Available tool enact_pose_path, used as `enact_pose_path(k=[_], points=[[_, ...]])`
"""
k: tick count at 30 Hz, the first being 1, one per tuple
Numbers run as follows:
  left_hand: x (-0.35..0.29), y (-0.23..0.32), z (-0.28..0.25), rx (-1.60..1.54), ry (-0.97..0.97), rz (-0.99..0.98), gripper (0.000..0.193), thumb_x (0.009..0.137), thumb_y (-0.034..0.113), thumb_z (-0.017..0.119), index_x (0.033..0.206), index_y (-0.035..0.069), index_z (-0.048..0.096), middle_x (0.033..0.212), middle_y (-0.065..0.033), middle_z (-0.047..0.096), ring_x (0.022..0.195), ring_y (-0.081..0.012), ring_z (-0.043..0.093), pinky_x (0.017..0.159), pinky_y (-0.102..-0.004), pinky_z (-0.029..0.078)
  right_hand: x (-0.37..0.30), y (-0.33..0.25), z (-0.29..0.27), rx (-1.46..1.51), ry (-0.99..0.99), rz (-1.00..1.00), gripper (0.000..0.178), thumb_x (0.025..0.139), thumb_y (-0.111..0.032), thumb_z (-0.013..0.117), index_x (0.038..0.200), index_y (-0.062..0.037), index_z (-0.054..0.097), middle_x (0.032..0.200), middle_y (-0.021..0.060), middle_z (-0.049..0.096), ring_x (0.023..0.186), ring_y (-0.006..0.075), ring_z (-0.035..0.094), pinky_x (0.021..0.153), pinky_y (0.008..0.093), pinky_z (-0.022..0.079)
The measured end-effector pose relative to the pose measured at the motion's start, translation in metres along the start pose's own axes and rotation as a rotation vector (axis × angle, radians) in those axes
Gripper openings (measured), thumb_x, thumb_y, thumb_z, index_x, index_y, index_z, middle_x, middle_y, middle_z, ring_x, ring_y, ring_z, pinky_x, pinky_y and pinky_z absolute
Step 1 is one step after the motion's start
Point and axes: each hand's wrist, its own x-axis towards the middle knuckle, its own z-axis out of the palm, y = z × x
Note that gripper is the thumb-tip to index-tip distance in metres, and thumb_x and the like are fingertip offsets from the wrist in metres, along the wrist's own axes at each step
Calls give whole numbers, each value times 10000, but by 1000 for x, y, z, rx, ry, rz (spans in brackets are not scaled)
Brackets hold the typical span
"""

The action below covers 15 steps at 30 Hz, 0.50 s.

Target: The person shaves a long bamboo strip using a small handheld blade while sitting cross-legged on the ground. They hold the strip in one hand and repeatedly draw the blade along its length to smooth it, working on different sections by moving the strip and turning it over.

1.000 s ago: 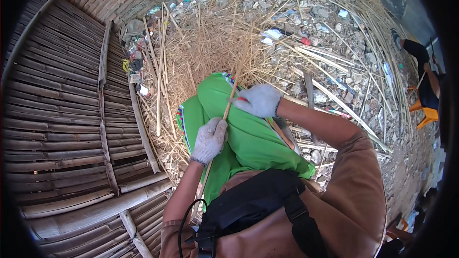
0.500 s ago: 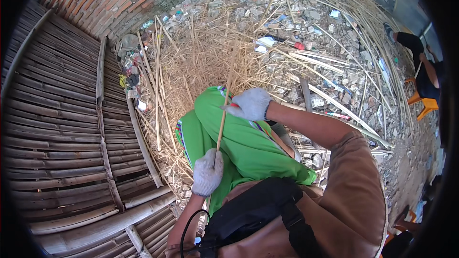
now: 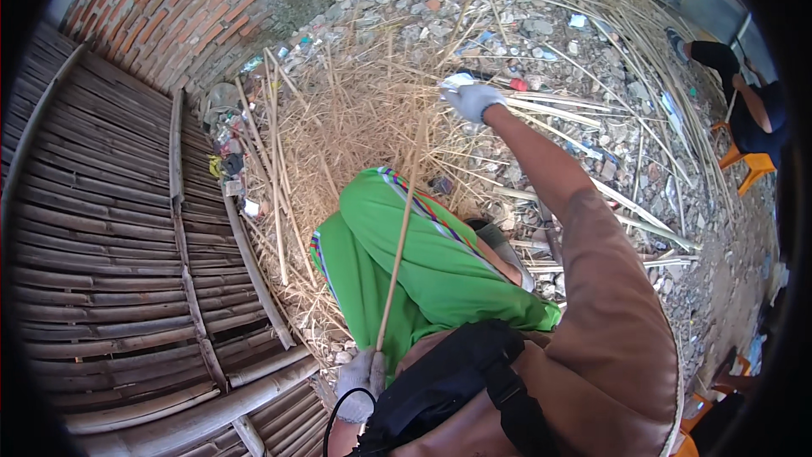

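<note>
My left hand [image 3: 359,382], in a whitish work glove, is closed around the lower end of a long thin bamboo strip [image 3: 400,258]. The strip slants up over green cloth [image 3: 440,262] covering my bent legs, and its far end blends into the shavings. Out ahead and to the right, past the strip's far part, is my gloved right hand [image 3: 474,102], its fingers closed. Half a second ago a small red-handled knife showed in that hand; now the glove hides it. White litter [image 3: 458,80] on the ground appears just beyond the fingers.
Pale bamboo shavings [image 3: 355,118] heap ahead of my knees. A slatted bamboo platform [image 3: 101,254] fills the left side, below a brick wall [image 3: 169,13]. Bamboo strips [image 3: 647,216] lie over rubble on the right. Another person sits on an orange stool [image 3: 748,167] at the far right.
My right hand has moved forward and right, away from my knees, its arm stretching out. My left hand has drawn back toward my body, bringing the bamboo strip with it.
</note>
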Motion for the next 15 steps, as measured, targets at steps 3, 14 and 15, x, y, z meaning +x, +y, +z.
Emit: enact_pose_path(k=[3,14,15], points=[[16,13,2,-305,-88,-50,325,1171,300,540,1224,18,693,778,-190,684,703,-330,717,682,-432,571,-3,-12,15,128,98,17,746,1110,-720,402,1241,-92,782,1182,272,794,1147,463,757,1015,554,579],[140,69,0,-708,-210,-244,353,1175,365,550,1075,47,666,706,-24,586,566,-131,552,526,-328,469,-139,-129,2,116,-188,-313,708,1115,-718,382,1029,-129,767,994,218,804,928,436,783,847,556,616],[148,70,3,-714,-203,-245,353,1175,365,550,1075,47,666,706,-24,586,566,-131,552,526,-328,469,-147,-136,-1,82,-249,-324,718,1116,-716,379,1007,-128,777,972,213,805,913,432,786,840,556,620]])
